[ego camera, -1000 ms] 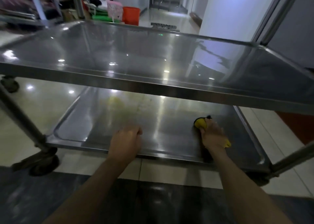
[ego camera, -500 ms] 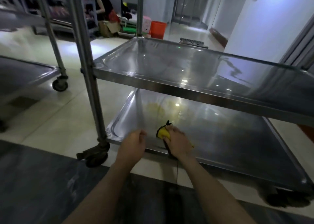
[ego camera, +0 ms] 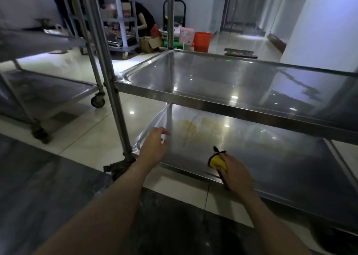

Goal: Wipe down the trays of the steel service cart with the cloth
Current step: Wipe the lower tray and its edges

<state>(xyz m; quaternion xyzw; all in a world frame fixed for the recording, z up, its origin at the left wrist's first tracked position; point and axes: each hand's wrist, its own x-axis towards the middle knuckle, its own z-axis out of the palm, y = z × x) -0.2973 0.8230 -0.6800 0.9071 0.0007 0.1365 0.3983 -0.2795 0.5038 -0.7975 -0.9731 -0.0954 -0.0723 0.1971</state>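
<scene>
Right hand (ego camera: pixel 235 172) grips the yellow black-edged cloth (ego camera: pixel 217 161) on the lower steel tray (ego camera: pixel 290 158); yellowish residue (ego camera: pixel 188 128) lies ahead-left, nearer the open left hand (ego camera: pixel 155 145).

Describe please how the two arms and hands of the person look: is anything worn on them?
Both forearms are bare up to the frame edge; no sleeve shows. The left hand and the right hand wear no glove. I see no watch, ring or bracelet, though the dim light hides small details. Both arms enter from the bottom of the picture.
</scene>
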